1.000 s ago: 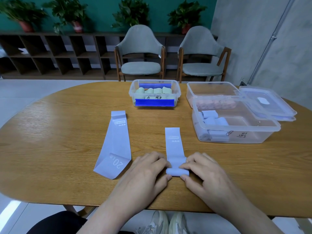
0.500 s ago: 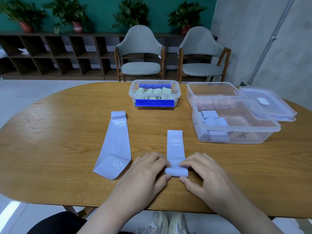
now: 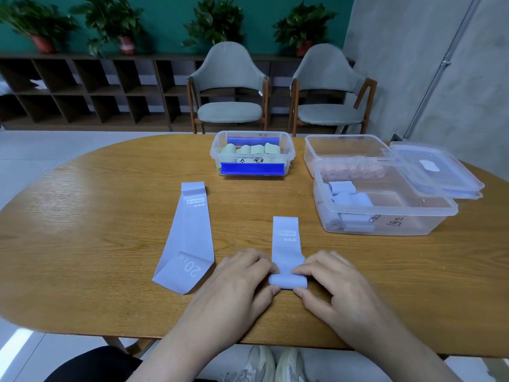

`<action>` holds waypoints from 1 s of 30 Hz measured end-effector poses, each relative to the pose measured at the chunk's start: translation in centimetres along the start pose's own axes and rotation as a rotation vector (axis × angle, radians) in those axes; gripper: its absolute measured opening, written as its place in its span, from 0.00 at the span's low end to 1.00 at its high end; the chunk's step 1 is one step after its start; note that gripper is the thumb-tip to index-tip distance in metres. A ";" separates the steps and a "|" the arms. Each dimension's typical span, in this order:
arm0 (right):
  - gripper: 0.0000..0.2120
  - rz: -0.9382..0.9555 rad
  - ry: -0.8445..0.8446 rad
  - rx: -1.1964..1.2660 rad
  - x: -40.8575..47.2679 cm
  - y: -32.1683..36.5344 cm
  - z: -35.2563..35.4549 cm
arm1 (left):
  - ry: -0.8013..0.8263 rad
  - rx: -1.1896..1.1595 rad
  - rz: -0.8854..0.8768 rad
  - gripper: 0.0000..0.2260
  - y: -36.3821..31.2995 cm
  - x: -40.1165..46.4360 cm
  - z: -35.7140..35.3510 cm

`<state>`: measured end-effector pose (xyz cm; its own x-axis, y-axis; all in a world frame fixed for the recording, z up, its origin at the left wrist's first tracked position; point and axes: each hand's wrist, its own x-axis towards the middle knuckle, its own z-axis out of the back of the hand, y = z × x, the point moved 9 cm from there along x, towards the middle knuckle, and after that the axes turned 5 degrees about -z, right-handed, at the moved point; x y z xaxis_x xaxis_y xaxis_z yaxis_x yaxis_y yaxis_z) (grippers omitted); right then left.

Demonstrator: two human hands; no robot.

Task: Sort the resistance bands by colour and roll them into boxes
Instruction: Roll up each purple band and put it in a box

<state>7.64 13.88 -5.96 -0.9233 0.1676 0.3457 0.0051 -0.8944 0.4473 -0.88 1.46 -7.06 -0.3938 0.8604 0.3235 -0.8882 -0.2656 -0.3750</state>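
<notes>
At nine o'clock on the oval wooden table (image 3: 82,244) the flat lavender band marked 20 LB (image 3: 186,244) lies where it lay before. At six o'clock the left hand (image 3: 237,288) and right hand (image 3: 338,290) pinch the ends of the half-rolled lavender resistance band (image 3: 286,260); its flat tail is shorter than a second ago, the roll thicker. At twelve sits the clear box of green rolls (image 3: 252,153), unchanged; at two, the clear box of lavender rolls (image 3: 385,205).

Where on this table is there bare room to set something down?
Bare wood left of the flat band, and between it and the green-roll box. Also the near right, below the lilac-roll box. Crowded: the far right with boxes and lids, and around both hands.
</notes>
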 end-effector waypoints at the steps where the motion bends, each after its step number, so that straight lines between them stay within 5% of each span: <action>1: 0.09 -0.007 0.004 0.004 0.0 -0.1 0.0 | 0.000 0.001 -0.001 0.09 0.0 0.0 0.0; 30: 0.08 -0.048 0.074 -0.033 -0.1 0.0 -0.5 | 0.012 0.049 -0.021 0.09 0.0 -0.1 -0.4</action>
<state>7.56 13.64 -6.35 -0.9481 0.1805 0.2619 -0.0514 -0.8995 0.4339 -0.76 1.55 -7.43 -0.3729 0.8707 0.3206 -0.9066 -0.2684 -0.3256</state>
